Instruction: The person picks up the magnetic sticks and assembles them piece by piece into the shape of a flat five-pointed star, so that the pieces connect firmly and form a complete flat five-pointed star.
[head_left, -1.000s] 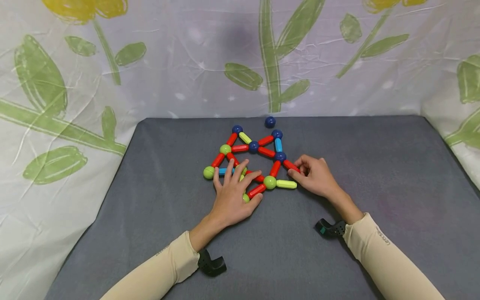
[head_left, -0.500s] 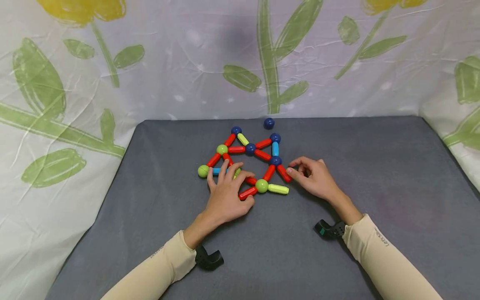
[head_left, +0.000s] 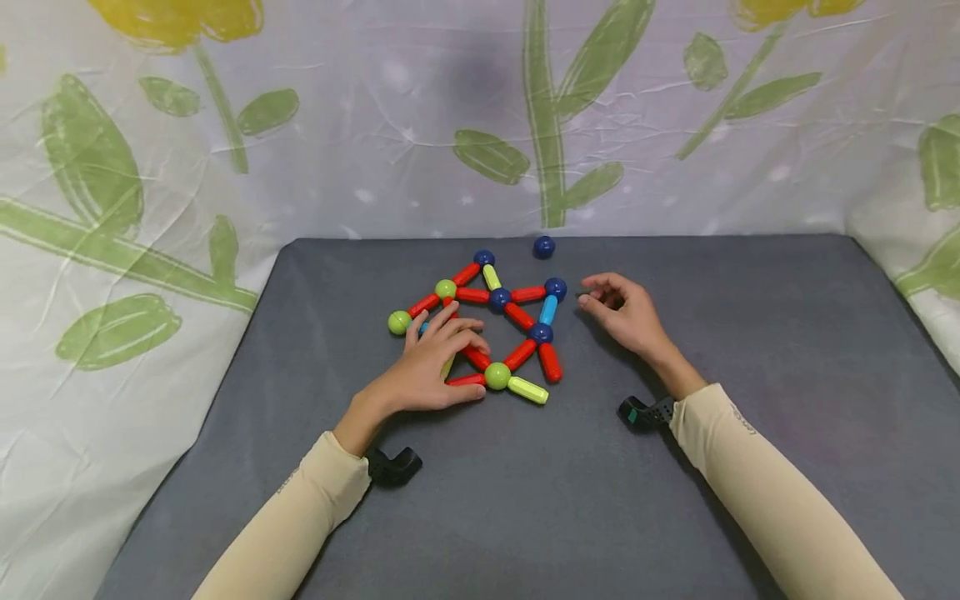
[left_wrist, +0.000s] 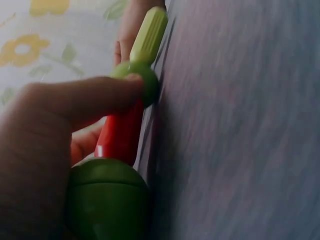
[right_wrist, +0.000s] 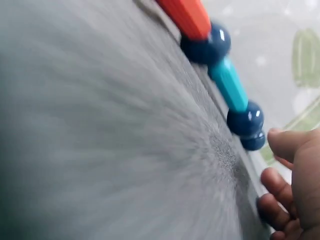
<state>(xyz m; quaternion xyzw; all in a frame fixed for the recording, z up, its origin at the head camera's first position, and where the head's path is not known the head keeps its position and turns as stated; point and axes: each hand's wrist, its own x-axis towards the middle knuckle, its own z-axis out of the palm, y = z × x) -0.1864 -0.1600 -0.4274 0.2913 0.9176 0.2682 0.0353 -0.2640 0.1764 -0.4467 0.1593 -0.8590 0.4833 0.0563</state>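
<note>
A flat frame of magnetic rods and balls lies on the grey table, with red rods, blue balls and green balls. My left hand is over its near left part and hides some pieces. In the left wrist view, the left thumb presses a green ball, and fingers show behind a red rod. My right hand is just right of the frame, loosely curled and holding nothing. The right wrist view shows its thumb close to a blue ball and apart from the fingers.
A loose blue ball lies by the table's back edge. A yellow-green rod and a red rod stick out on the near right side. Behind the grey table hangs a flower-patterned cloth.
The frame has turned clockwise, its near side shifting left with my left hand. The right hand has let go of the outer red rod and moved up towards the upper right blue ball.
</note>
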